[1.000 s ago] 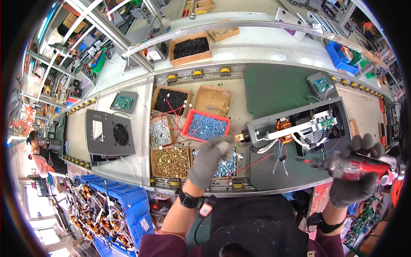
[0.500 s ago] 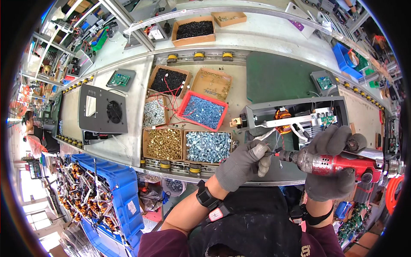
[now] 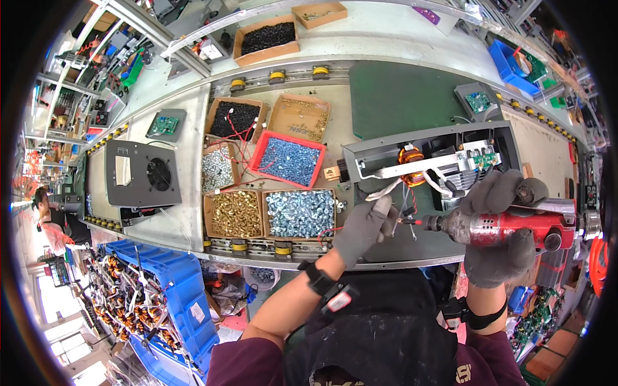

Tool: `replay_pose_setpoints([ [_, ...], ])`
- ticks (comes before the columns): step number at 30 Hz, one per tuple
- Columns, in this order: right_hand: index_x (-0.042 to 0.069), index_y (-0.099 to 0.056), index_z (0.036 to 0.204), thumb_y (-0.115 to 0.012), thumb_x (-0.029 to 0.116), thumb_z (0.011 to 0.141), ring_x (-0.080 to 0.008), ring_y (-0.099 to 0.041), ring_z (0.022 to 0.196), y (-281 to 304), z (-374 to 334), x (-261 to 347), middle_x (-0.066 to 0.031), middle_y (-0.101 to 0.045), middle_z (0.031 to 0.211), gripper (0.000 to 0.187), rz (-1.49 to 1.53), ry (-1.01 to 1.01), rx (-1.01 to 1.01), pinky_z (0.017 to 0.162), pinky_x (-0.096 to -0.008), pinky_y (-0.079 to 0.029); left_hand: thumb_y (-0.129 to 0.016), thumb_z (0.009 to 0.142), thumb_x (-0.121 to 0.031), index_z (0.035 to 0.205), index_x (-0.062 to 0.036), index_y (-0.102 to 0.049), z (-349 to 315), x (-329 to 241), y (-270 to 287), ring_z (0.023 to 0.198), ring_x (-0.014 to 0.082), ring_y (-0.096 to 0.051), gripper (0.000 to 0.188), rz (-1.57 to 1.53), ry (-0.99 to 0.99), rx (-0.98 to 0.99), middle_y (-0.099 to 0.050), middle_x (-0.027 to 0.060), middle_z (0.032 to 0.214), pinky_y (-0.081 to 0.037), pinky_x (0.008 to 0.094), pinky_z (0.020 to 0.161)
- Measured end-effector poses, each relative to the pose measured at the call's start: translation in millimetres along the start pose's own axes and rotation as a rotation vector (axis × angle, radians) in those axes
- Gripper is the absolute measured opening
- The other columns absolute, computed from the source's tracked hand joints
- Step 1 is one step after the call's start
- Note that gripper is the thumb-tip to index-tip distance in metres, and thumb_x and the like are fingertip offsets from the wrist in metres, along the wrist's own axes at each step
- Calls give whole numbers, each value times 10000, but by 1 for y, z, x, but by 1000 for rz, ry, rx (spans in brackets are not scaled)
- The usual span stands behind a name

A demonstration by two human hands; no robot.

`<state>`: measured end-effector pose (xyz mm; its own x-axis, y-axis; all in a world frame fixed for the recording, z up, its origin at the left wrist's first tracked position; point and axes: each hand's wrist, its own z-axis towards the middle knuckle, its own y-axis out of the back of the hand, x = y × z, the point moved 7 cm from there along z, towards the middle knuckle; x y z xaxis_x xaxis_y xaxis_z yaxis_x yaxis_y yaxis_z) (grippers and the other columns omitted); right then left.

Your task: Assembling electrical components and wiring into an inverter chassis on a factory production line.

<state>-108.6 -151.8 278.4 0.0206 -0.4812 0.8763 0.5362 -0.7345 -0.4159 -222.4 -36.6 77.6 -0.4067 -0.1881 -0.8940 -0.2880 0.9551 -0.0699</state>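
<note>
My left hand, in a grey glove, is closed in a pinch beside the driver's tip. What its fingertips hold is too small to make out; a white lead and thin red wire run close to it. Gloved too, my right hand grips a red power screwdriver lying level, its bit pointing left toward my left fingers. Just beyond both hands sits an open grey metal housing, tilted slightly. Inside are a copper-wound ring coil, white leads, a finned heat sink and a green circuit board.
Left of the housing stand boxes of brass screws, silver screws, blue-grey screws in a red tray and black screws. A grey fan housing stands farther left. A blue crate of coils is at lower left.
The whole view has shifted, so the bench things appear farther left and higher. Against the housing, both hands and the screwdriver have moved slightly right.
</note>
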Motion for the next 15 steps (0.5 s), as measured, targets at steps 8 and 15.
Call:
replay_pose_setpoints([
  [8, 153, -503, 1157, -702, 358, 789, -188, -443, 685, 38, -8, 16, -64, -469, 867, 466, -84, 95, -39, 569, -338, -405, -592, 890, -253, 998, -120, -594, 54, 60, -51, 711, 241, -657, 172, 1488, -293, -244, -603, 70, 861, -456, 388, 580],
  [15, 161, -500, 1142, -701, 375, 795, -181, -423, 681, 45, -7, 19, -51, -448, 850, 454, -142, 115, -34, 580, -333, -394, -574, 878, -222, 1096, -114, -561, 40, 87, -36, 699, 263, -658, 244, 1399, -158, -340, -614, 80, 871, -475, 388, 573],
])
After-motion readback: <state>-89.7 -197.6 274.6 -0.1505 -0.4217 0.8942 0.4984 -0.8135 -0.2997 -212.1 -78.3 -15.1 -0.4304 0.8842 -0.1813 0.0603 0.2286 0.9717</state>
